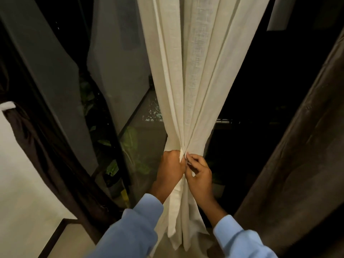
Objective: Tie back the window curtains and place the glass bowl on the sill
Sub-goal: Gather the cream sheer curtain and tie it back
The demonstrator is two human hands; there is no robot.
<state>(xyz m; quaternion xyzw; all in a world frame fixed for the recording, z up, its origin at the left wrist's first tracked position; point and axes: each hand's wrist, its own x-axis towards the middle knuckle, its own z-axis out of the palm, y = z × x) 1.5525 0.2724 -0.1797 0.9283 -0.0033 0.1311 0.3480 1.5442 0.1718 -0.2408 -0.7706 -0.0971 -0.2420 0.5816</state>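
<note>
A cream sheer curtain (pixel 193 71) hangs in the middle of the view, gathered into a narrow bunch at waist height. My left hand (pixel 170 169) grips the bunch from the left, fingers curled round the folds. My right hand (pixel 198 174) sits just beside it on the right and pinches a strip of the same cream fabric at the gather. Below the hands the curtain falls loose to the floor. No glass bowl or sill surface is in view.
A dark brown curtain (pixel 297 155) hangs at the right. Another dark curtain (pixel 37 146) with a white tie (pixel 7 105) hangs at the left against a white wall. Dark window panes (pixel 119 71) and green plant leaves (pixel 130 138) lie behind.
</note>
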